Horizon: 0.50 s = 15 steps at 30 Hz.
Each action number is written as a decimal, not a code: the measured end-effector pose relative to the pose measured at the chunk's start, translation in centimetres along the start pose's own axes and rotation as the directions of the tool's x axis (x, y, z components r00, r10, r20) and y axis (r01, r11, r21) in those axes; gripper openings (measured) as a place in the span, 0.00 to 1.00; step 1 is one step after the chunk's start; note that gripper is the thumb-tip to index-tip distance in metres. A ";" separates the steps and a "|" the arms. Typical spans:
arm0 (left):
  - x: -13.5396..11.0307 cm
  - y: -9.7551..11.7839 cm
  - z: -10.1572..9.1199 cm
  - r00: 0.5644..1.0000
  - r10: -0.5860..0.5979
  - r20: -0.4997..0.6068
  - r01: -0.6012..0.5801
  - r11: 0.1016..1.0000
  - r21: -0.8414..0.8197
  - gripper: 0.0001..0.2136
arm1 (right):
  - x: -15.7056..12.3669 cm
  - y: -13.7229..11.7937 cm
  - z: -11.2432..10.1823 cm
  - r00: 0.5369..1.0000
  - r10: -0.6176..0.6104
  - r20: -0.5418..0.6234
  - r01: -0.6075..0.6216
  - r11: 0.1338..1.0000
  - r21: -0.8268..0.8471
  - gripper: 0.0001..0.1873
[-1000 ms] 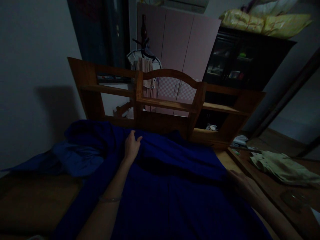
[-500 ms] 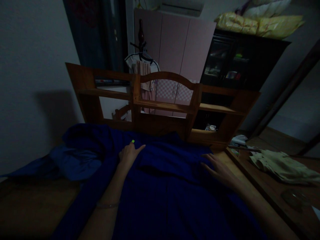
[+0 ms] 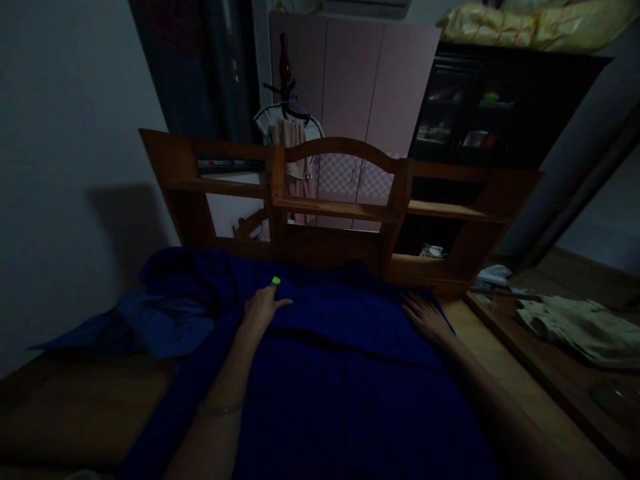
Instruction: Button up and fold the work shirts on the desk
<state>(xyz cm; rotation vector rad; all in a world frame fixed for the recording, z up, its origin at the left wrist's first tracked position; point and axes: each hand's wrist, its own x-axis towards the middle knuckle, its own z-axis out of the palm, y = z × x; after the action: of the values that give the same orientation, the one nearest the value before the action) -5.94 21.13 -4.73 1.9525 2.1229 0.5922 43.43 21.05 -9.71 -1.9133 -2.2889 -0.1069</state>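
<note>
your left hand [image 3: 261,308] lies palm down on the blue sheet [image 3: 350,380], close to the head end of the bed [image 3: 75,400] and a little left of its middle. its fingers [image 3: 270,293] are stretched flat and loosely apart, gripping nothing, and one fingertip carries a bright green spot [image 3: 275,281]. a thin bracelet [image 3: 220,408] sits on that wrist. your right hand [image 3: 425,317] rests flat on the same sheet near the bed's right edge, also toward the head end, its fingers spread wide and pointing at the headboard [image 3: 330,210], with nothing held. the two hands are well apart, and a low fold of the sheet runs across between them. the sheet covers the bed from the head end down to the bottom of the view and lies fairly smooth in the middle. toward the head-left corner it is heaped up, and a paler blue cloth [image 3: 160,323] lies just beside the heap, spilling toward the left edge; you cannot tell whether that is part of the same sheet. bare wood of the bed shows along the left and right edges. the headboard is wooden, with open shelves and a curved top rail, and the sheet's far hem touches its foot. behind it stand a pink wardrobe [image 3: 360,87], clothes [image 3: 290,137] hung on a stand, and a dark cabinet [image 3: 480,113] with yellow bundles [image 3: 525,23] on top. off the bed's right edge a pale cloth [image 3: 585,323] lies crumpled on wooden boards.
</note>
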 end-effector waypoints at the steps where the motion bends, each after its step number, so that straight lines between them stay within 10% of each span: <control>1: -0.3 0.0 0.2 0.999 -0.032 -0.009 0.032 0.999 0.015 0.26 | 0.0 0.0 0.0 1.000 0.001 -0.005 -0.001 1.000 -0.001 0.30; 7: -1.3 0.6 -1.3 0.980 -0.128 -0.155 0.138 0.989 0.057 0.20 | -0.1 0.1 0.1 1.000 0.003 -0.027 -0.003 1.000 -0.003 0.30; 11: 0.4 -2.8 -6.4 0.887 -0.123 -0.444 0.133 0.991 -0.009 0.19 | -0.1 0.4 0.1 0.999 -0.014 -0.047 0.014 1.000 0.007 0.30; 15: 1.9 -8.3 -12.5 0.849 -0.186 -0.495 0.171 0.982 -0.076 0.16 | -0.1 0.8 0.4 0.997 -0.030 -0.073 0.032 0.999 0.028 0.30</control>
<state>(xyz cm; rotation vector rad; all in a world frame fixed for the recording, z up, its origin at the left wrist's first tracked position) -18.70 20.66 3.31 1.6848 2.5322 1.1932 44.17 21.16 -10.20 -1.8293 -2.2614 -0.1434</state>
